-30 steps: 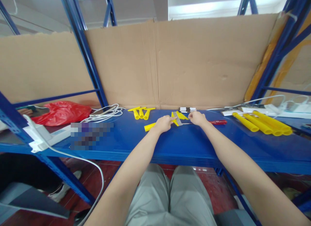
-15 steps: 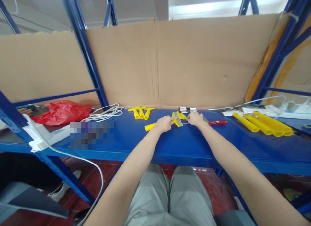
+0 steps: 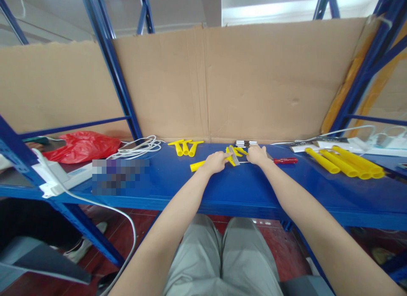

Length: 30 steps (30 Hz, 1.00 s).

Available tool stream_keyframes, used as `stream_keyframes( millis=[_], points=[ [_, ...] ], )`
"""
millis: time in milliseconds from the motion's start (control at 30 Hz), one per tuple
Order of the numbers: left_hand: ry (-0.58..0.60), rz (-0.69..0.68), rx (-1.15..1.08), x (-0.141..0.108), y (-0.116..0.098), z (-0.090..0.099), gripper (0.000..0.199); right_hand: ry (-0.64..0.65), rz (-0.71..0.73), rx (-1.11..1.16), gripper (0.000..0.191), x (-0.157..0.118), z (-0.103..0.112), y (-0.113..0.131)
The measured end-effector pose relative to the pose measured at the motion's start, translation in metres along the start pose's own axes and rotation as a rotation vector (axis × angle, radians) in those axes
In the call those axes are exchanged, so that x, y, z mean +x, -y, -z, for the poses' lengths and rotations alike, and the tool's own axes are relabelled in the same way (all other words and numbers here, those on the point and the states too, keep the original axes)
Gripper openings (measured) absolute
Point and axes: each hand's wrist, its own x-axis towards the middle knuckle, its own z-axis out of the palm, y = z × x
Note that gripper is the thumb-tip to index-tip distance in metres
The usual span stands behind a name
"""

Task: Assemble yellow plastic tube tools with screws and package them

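Note:
My left hand [image 3: 216, 162] is closed round a yellow tool handle [image 3: 197, 166], whose tube end sticks out to the left. On its right side is the yellow head with a grey metal blade [image 3: 234, 156]. Close to the blade's right, my right hand [image 3: 257, 155] is closed; what its fingers hold, if anything, is too small to tell. A screwdriver with a red handle [image 3: 285, 160] lies by my right wrist, its shaft pointing toward the blade. Small yellow pieces [image 3: 241, 151] lie behind, between my hands.
Yellow T-shaped parts [image 3: 185, 148] stand at the back left, and several yellow tubes [image 3: 359, 162] lie at the right. White and black markers [image 3: 246, 143] are at the back. A red bag [image 3: 85, 146], white cables [image 3: 140, 148] and a power strip [image 3: 78, 175] occupy the left.
My right hand has shifted very slightly to the right, away from the blade. The left hand stays on the yellow handle.

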Motion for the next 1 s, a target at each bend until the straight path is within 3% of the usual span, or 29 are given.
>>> stream_keyframes(
  millis=[200,467,1000],
  points=[
    [-0.010,-0.014,-0.017,0.001,0.001,-0.002,0.043,-0.071,-0.090,0.155,0.030,-0.001,0.001,-0.006],
    [-0.016,-0.012,-0.020,0.000,-0.001,0.000,0.043,-0.385,-0.136,0.332,0.026,0.000,0.013,-0.016],
    [-0.019,-0.019,-0.042,0.000,0.000,0.000,0.044,-0.464,-0.079,0.429,0.018,0.005,0.008,-0.020]
  ],
)
